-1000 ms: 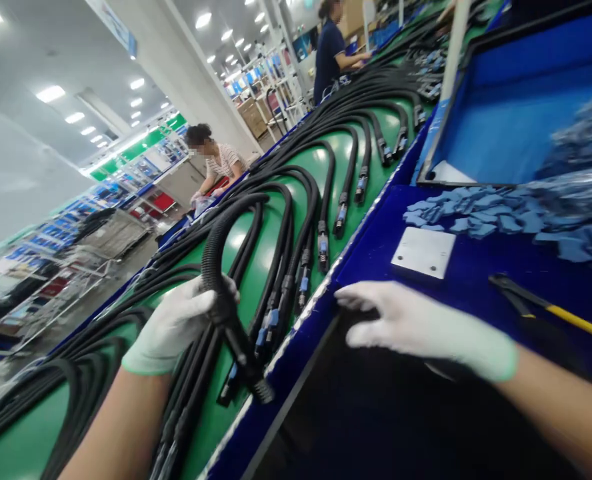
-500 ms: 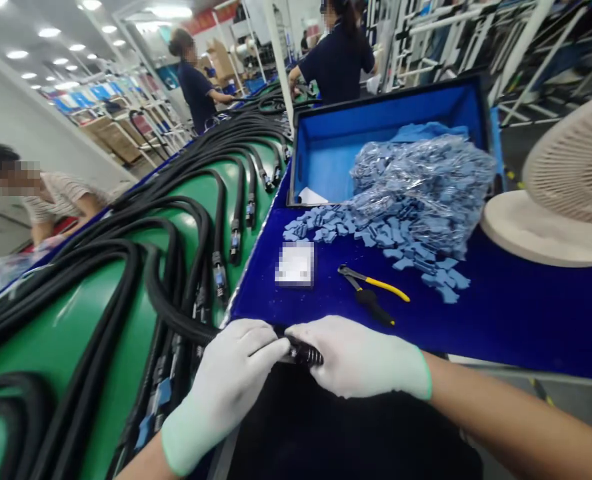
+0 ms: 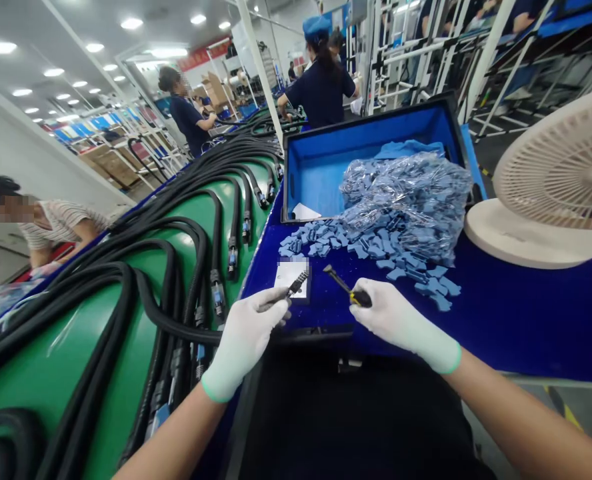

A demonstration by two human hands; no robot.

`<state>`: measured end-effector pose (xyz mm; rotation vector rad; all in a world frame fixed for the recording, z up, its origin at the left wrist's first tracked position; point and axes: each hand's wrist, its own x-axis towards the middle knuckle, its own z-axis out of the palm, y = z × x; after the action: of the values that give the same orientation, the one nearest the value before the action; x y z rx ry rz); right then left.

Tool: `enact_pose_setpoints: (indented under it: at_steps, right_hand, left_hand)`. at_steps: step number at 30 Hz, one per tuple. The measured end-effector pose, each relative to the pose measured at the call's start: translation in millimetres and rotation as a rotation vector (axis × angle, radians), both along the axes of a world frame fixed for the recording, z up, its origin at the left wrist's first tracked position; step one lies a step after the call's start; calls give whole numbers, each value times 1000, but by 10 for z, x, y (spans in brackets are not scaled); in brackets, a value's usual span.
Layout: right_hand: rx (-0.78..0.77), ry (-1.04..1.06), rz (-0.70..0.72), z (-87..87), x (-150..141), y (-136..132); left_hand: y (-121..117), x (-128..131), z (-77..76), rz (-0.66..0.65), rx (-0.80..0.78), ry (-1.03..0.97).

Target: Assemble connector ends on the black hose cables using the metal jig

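- The left hand [image 3: 251, 327], in a white glove with a pale green cuff, had its fingers closed around a slim black cable end [image 3: 297, 285], whose ribbed tip stuck out past them, pointing up and to the right.
- That tip showed in front of a white block [image 3: 282, 279] on the blue table [image 3: 506, 313]; whether the two touched could not be told.
- The right hand [image 3: 401, 323], gloved alike, had its fingers wrapped around the handle of a pair of pliers [image 3: 343, 285], yellow and black at the grip.
- The head of the pliers pointed up and to the left, near the cable end but apart from it.
- Just beyond the hands, loose blue clips [image 3: 321, 237] lay scattered on the blue table, before a blue bin [image 3: 311, 187] with a dark rim.
- A clear bag [image 3: 406, 200] full of like pieces lay partly across the front of the bin.
- On the right stood a pale fan [image 3: 536, 237].
- On the left, thick black cables [image 3: 116, 300] looped over a green table [image 3: 79, 333], their ends toward the blue table.
- A person in a striped top [image 3: 66, 220] leaned in at the far left.
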<state>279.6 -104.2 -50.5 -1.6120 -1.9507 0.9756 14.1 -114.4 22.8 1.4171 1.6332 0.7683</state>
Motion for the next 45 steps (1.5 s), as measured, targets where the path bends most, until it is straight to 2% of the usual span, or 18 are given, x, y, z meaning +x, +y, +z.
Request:
enact_pose_setpoints:
  at_steps: [5,7,9,14,18,22,27,28,30,32,34,36,39,42,45]
  right_hand:
    - [169,404,389,298,-283,-133]
    - [219,487,451,401,-377,-153]
    - [247,484,473,453,-427,-146]
    - [264,409,457,404,-437,-119]
    - [290,372,461,403,-440,-132]
    - [305,359,469,409,-444,-135]
    - [258,276,417,232,-456,-117]
    - [236,238,397,196,-460,-116]
    - [204,169,350,149,-468,-118]
    - [170,125,306,138,-472,-122]
    - [120,117,248,146,-469,-129]
    - [106,158,197,161,-460,-135]
    - [163,240,145,197,-432,-145]
    - [51,217,130,238,-394,-140]
    - [-77,178,83,193,-386,-98]
  left_hand:
    - [40,5,139,4,48,0]
    - [39,2,148,-9,50,28]
    - [36,-11,128,-17,47,38]
    - [17,-36,64,-22,110,107]
    - [4,-27,41,5,110,55]
    - [-17,-47,-10,-33,140,76]
    - [-18,-108,-27,-88,174,141]
    - [12,-126,-19,-101,140,114]
    - [123,-159,-7,-152,21,-87]
    - [287,-174,-15,-262,-118,-366]
    - [466,-161,-51,-413,-218,-561]
    - [616,-125,-107,-520,-266,-666]
    - [738,-67,-171,-533,-256,-774]
    - [735,-23,-116,-434,-190,-636]
    - [653,38,56,-338,-55,-242]
